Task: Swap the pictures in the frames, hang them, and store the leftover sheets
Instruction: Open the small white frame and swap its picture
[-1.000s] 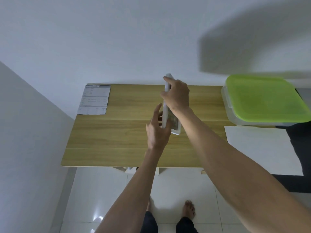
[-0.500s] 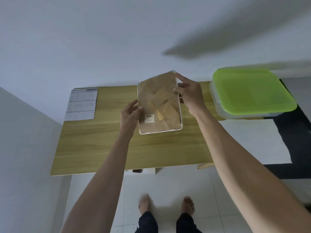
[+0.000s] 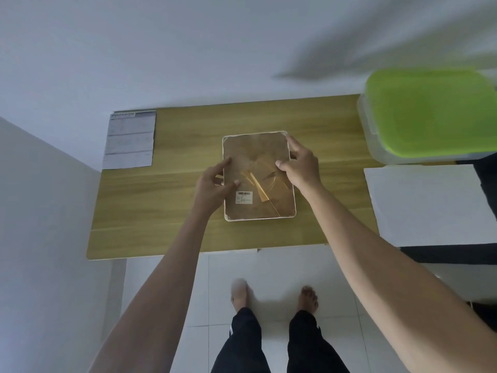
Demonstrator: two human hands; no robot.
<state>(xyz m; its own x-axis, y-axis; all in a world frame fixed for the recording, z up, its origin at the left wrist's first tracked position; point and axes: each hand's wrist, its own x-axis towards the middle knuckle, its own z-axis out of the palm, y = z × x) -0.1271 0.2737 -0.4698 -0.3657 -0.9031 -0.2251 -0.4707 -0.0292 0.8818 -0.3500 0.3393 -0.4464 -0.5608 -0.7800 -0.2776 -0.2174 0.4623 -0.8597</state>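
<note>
The left hand (image 3: 212,184) pinches the left edge, and the right hand (image 3: 301,165) grips the right edge, of the white-rimmed picture frame with a brown backing board (image 3: 258,154). The frame lies face-down in the middle of the light wooden table (image 3: 161,211). To open it well, keep it flat, steady one side, and lift the backing evenly.

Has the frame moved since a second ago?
Yes. The frame came down from upright near the far edge of the table to back-up at its middle.
</note>
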